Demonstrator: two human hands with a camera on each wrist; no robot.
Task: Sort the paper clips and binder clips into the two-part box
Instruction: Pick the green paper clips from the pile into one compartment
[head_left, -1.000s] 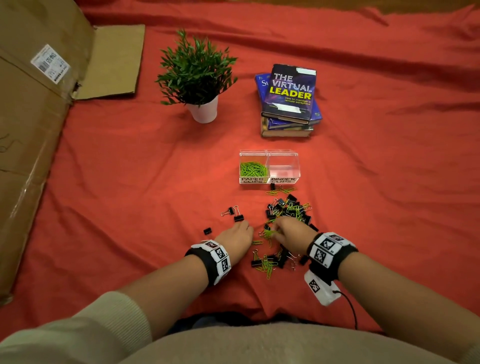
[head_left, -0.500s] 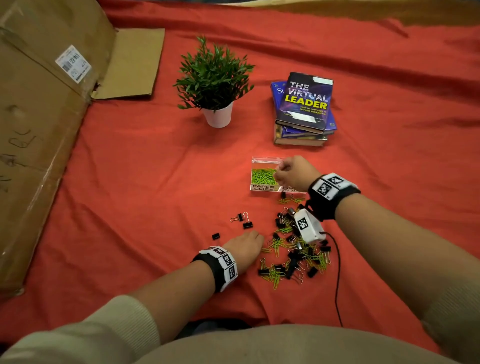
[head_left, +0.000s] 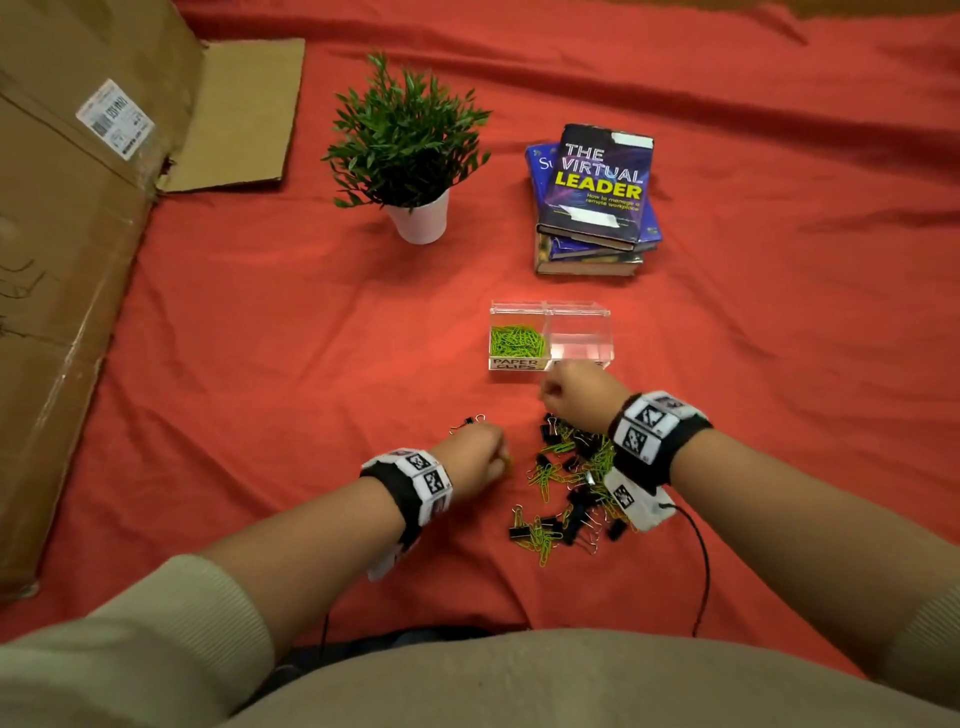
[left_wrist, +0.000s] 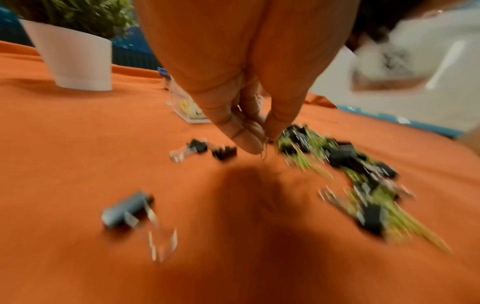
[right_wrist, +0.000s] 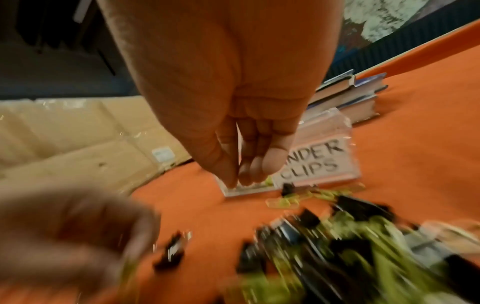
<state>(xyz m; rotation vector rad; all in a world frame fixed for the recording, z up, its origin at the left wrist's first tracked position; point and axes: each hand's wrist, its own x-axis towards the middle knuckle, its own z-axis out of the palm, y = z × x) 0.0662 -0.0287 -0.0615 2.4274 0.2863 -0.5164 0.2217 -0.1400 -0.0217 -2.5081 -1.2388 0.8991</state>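
A thin paper clip was pinched in the fingertips of the left hand, left of the mixed clip pile. The right hand, fingers bunched downward with nothing seen held, was poised over the pile, just before the two-part box.

Red cloth underfoot, flattened cardboard along the left edge.

Two hands, one two-part box, three stacked books, one potted plant, many clips uncounted.
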